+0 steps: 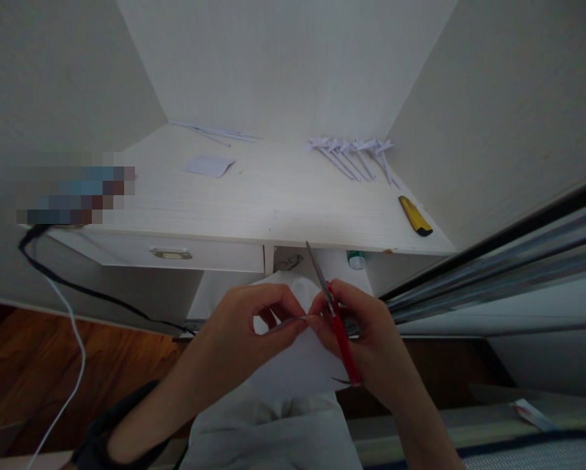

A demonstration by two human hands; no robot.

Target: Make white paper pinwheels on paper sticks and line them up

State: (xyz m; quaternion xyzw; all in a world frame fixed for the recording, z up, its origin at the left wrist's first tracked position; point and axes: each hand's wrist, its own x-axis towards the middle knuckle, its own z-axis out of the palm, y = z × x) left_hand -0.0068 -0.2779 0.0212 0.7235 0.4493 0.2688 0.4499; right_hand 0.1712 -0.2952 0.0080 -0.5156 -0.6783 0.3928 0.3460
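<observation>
Paper [297, 352] sits between your hands, over your lap and in front of the bench [273, 202]. Your left hand [244, 333] pinches its edge with fingertips closed; your right hand [366, 333] is closed around the red scissors [339, 326] (blades nearly shut, tips pointing up). With those fingertips so near the blades, a slip could nick them or tear the sheet crooked.

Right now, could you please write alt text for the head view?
Two hands hold white paper below a white desk; the right hand also grips red scissors, the left hand pinches the paper. On the desk lie folded paper pieces and a yellow knife.
</observation>
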